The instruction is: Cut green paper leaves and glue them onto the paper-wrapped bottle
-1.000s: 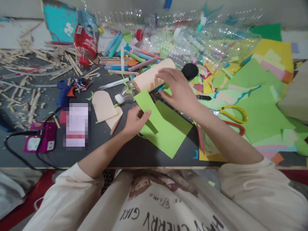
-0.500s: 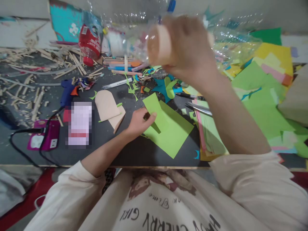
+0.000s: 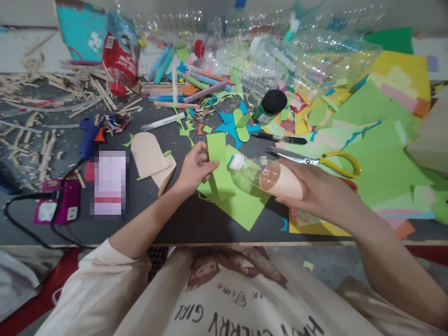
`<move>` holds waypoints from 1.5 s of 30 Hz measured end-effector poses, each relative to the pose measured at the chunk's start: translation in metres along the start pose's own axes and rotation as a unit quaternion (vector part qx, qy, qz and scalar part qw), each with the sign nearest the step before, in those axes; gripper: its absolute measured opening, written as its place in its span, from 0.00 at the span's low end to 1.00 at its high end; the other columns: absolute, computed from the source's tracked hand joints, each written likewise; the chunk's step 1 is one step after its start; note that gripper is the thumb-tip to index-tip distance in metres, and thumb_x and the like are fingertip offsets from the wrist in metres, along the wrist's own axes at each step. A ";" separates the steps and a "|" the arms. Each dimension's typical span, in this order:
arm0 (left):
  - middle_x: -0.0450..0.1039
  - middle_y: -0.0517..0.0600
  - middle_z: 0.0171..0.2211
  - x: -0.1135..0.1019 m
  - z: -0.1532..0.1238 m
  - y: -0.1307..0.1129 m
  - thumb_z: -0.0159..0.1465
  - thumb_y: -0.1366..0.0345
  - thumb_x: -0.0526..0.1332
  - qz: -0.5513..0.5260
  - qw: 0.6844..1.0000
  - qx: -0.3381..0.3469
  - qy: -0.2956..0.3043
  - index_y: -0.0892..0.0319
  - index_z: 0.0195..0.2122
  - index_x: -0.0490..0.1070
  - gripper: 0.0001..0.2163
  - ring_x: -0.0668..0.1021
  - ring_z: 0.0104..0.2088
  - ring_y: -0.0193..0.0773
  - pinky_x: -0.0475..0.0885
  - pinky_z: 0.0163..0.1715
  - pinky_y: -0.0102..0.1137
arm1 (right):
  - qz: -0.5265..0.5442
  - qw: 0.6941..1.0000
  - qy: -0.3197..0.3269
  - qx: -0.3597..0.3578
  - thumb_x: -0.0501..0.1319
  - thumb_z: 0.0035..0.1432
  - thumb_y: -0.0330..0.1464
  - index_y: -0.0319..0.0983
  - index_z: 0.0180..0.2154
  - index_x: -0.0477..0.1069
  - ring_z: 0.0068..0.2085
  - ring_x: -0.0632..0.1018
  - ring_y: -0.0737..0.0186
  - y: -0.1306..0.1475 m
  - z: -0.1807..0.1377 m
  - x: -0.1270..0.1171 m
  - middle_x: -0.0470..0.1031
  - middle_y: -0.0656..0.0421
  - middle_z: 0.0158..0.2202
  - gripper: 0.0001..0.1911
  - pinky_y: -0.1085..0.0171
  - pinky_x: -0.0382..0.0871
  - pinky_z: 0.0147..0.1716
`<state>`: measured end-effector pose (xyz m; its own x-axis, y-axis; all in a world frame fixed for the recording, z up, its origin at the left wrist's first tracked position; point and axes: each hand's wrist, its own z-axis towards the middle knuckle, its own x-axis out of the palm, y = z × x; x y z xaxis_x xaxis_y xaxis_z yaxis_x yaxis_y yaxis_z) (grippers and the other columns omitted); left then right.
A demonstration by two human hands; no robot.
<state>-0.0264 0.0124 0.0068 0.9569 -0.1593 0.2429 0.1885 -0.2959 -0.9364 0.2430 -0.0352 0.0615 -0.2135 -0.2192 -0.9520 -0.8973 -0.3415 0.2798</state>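
Observation:
My right hand [image 3: 315, 193] is wrapped round a small clear plastic bottle [image 3: 261, 176] with a white cap and a peach paper sleeve, held on its side just above the table, cap pointing left. My left hand [image 3: 194, 168] pinches the upper edge of a light green paper sheet [image 3: 238, 205] that lies flat on the dark table [image 3: 196, 224]. The bottle's cap hangs over that green sheet, a little right of my left fingers. Two peach paper cut-outs [image 3: 150, 156] lie left of my left hand.
Yellow-handled scissors [image 3: 315, 161] and a black pen [image 3: 278, 138] lie just beyond the bottle. A black-capped jar [image 3: 270, 106], coloured markers [image 3: 189, 88], empty plastic bottles [image 3: 308, 56], a blue glue gun [image 3: 87, 135], wood sticks [image 3: 45, 112] and stacked coloured paper [image 3: 378, 140] crowd the table.
My right hand lifted the peach-sleeved bottle from the table's middle, swung it up close to the camera, then brought it down over the green sheet. My left hand stayed on the green paper.

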 end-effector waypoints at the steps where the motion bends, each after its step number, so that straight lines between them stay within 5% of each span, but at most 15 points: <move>1: 0.68 0.38 0.19 0.000 0.000 0.000 0.48 0.64 0.69 0.003 1.000 -0.012 0.016 0.56 0.31 0.57 0.18 0.62 0.13 0.22 0.55 0.11 0.20 | -0.002 1.000 -0.003 -0.015 0.61 0.51 0.44 0.42 0.57 0.61 0.43 0.78 0.42 0.000 -0.002 0.004 0.76 0.48 0.48 0.33 0.51 0.73 0.35; 10: 0.63 0.39 0.18 -0.001 0.001 0.001 0.53 0.52 0.68 -0.010 0.998 0.011 0.058 0.56 0.34 0.63 0.18 0.64 0.13 0.24 0.59 0.13 0.23 | -0.034 0.998 0.014 -0.055 0.60 0.53 0.44 0.38 0.56 0.62 0.41 0.79 0.43 0.010 0.004 0.009 0.77 0.46 0.45 0.31 0.53 0.73 0.32; 16: 0.66 0.42 0.23 -0.002 0.002 0.001 0.52 0.58 0.69 0.013 0.999 0.032 0.039 0.58 0.34 0.72 0.13 0.67 0.19 0.24 0.65 0.20 0.23 | -0.031 0.998 -0.004 -0.047 0.60 0.52 0.45 0.39 0.56 0.62 0.42 0.79 0.41 0.008 0.009 0.006 0.77 0.47 0.44 0.32 0.51 0.74 0.33; 21: 0.75 0.49 0.35 -0.004 0.002 0.006 0.53 0.56 0.68 0.085 0.991 0.104 -0.002 0.56 0.32 0.77 0.11 0.76 0.36 0.33 0.72 0.37 0.28 | -0.011 0.998 -0.021 -0.050 0.61 0.51 0.45 0.42 0.57 0.61 0.42 0.79 0.42 0.004 0.012 0.007 0.77 0.50 0.45 0.32 0.51 0.74 0.33; 29: 0.75 0.52 0.49 -0.011 0.004 0.008 0.53 0.54 0.69 0.116 0.982 0.123 0.084 0.54 0.46 0.75 0.20 0.75 0.51 0.40 0.68 0.53 0.34 | 0.002 0.997 -0.031 -0.066 0.61 0.53 0.43 0.43 0.58 0.60 0.46 0.78 0.41 -0.004 0.014 0.004 0.76 0.49 0.47 0.32 0.48 0.74 0.38; 37: 0.74 0.55 0.47 -0.017 0.006 0.008 0.51 0.55 0.70 0.189 0.964 0.128 0.134 0.58 0.45 0.71 0.22 0.76 0.48 0.40 0.69 0.49 0.33 | -0.012 0.996 -0.023 -0.088 0.60 0.54 0.44 0.43 0.59 0.59 0.45 0.78 0.41 -0.006 0.014 0.002 0.76 0.50 0.46 0.32 0.48 0.73 0.39; 45: 0.75 0.53 0.48 -0.019 0.001 -0.008 0.55 0.61 0.66 0.343 0.913 0.161 0.154 0.57 0.46 0.72 0.17 0.76 0.48 0.42 0.69 0.49 0.34 | -0.031 0.994 -0.025 -0.104 0.58 0.55 0.44 0.41 0.58 0.61 0.45 0.77 0.41 -0.005 0.014 0.002 0.76 0.48 0.44 0.30 0.47 0.72 0.40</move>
<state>-0.0453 0.0188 0.0091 0.7764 -0.4744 -0.4150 -0.3283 0.2577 -0.9088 0.2421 -0.0214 0.0565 -0.1837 -0.1478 -0.9718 -0.8112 -0.5356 0.2348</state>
